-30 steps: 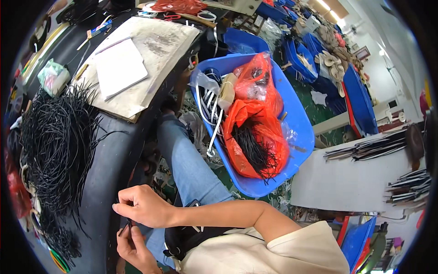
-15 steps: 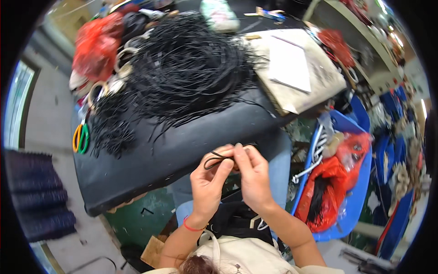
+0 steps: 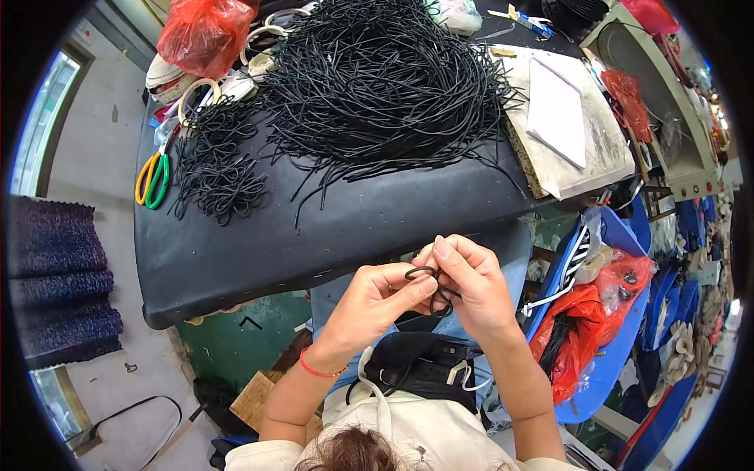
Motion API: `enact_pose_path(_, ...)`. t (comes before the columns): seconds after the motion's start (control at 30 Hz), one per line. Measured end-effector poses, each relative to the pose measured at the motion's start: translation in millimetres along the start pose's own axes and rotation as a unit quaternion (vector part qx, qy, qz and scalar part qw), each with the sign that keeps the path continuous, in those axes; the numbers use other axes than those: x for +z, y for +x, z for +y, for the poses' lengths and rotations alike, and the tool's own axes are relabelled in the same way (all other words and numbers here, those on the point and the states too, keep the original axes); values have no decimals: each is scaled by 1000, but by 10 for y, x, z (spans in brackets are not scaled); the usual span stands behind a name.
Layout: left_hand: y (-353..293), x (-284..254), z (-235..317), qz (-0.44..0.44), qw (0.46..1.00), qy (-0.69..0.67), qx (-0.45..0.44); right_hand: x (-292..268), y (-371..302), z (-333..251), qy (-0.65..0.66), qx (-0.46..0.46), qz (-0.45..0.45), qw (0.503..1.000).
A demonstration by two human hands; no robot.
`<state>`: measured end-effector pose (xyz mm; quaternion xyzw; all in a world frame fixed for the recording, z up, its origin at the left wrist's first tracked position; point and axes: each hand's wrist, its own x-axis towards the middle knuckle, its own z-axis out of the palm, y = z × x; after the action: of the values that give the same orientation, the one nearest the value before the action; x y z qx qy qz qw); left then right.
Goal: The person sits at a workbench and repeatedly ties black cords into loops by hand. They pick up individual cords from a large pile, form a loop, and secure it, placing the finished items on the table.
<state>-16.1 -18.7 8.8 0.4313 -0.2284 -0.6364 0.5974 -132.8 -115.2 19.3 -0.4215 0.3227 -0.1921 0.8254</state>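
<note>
Just in front of the table's near edge, my two hands meet over my lap. A looped black cord (image 3: pixel 421 272) is pinched between them. My left hand (image 3: pixel 382 300) presses the loop between thumb and forefinger. My right hand (image 3: pixel 473 284) grips the same cord, with a bend of it hanging below the fingers. A large heap of black cords (image 3: pixel 385 86) lies on the black padded table (image 3: pixel 330 228). To its left is a smaller pile of looped, knotted black cords (image 3: pixel 224 177).
Scissors (image 3: pixel 154 179) with yellow and green handles lie at the table's left. A pale board (image 3: pixel 601 149) bearing white paper (image 3: pixel 556 114) is at right. Below it stands a blue bin (image 3: pixel 601 385) with red plastic bags. A red bag (image 3: pixel 206 35) sits far left.
My view has shifted, so the table sits higher and further right in it. The cord's loop, which pointed left, is now smaller and curled between my fingertips.
</note>
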Motion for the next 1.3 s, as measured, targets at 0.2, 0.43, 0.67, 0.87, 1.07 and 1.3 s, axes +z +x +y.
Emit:
enact_pose_path(0.2,-49,12,-1,6,1000,-3,-14,-12,37,-27,-12,47,-9,999)
enact_pose_path(0.43,15,-31,-185,103,984,-132,58,-26,83,-23,-77,-26,77,994)
enact_pose_path(0.67,21,76,-205,101,988,-110,47,-129,-103,175,-133,-131,73,980)
enact_pose_path(0.87,-23,110,-260,94,994,36,44,-112,-68,203,-279,-251,138,917)
enact_pose_path(1.07,-52,228,-363,155,963,167,142,-64,-13,191,-376,-293,197,857)
enact_pose_path(1.3,-4,-67,-245,84,993,-27,77,-128,-29,81,-173,-116,130,969)
